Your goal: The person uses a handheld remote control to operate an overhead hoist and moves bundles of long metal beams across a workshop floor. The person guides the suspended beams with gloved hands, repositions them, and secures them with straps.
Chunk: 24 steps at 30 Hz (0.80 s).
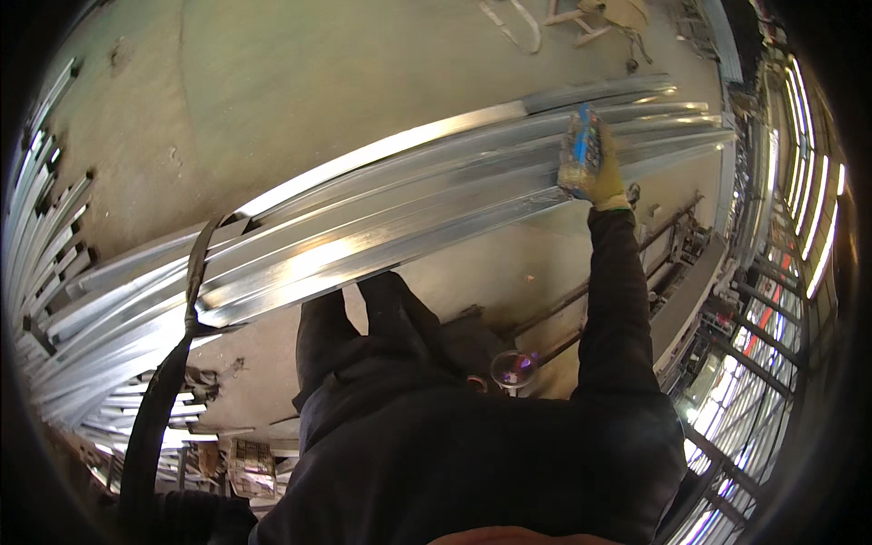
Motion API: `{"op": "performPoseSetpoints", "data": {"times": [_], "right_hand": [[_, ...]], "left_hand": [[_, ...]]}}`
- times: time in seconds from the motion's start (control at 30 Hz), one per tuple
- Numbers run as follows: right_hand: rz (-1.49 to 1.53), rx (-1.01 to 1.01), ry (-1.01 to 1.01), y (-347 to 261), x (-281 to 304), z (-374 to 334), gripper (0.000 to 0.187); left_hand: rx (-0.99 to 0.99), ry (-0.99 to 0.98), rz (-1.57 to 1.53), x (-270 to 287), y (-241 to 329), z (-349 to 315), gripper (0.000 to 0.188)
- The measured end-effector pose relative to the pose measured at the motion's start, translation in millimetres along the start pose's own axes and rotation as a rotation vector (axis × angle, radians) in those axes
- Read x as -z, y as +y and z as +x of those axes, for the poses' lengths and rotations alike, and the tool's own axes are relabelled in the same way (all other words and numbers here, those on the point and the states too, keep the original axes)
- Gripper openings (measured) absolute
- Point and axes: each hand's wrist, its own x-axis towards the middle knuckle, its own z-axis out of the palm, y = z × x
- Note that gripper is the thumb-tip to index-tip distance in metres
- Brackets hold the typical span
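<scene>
A bundle of long galvanised steel channels (381, 218) is seen slung in a dark lifting strap (193, 272) above the concrete floor (300, 82). The gloved right hand (590, 159) is laid flat, fingers extended, on the bundle's far right end, apparently to steady it. The left hand is not in view.

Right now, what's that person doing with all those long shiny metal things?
A person in dark clothes is leaning over a bundle of long shiny metal profiles that stretches across a concrete floor. Their right hand, in a yellow and blue work glove, rests on top of the bundle near its far end. A dark lifting strap wraps around the bundle on the left. The left hand isn't visible. More metal profiles are stacked at the left edge.
</scene>
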Motion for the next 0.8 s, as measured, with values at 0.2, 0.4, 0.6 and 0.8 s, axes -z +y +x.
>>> {"op": "performPoseSetpoints", "data": {"times": [0.2, 0.4, 0.6, 0.8], "right_hand": [[-0.213, 0.013, -0.108, 3.1, -9.2, 6.5, 0.097], [0.439, -0.432, 0.020, 8.9, 7.2, 4.8, 0.066], [0.475, -0.562, -0.004, 11.9, 0.0, 5.8, 0.068], [0.702, -0.633, 0.145, -6.3, -7.1, 14.1, 0.071]], "left_hand": [[0.178, -0.098, 0.026, -7.9, 60.5, 7.8, 0.023], [0.269, -0.057, 0.125, -18.2, 61.2, 23.5, 0.022], [0.228, 0.345, 0.214, -45.2, 25.0, 4.0, 0.021], [0.151, 0.558, 0.244, -65.9, 9.0, -12.1, 0.025]]}}
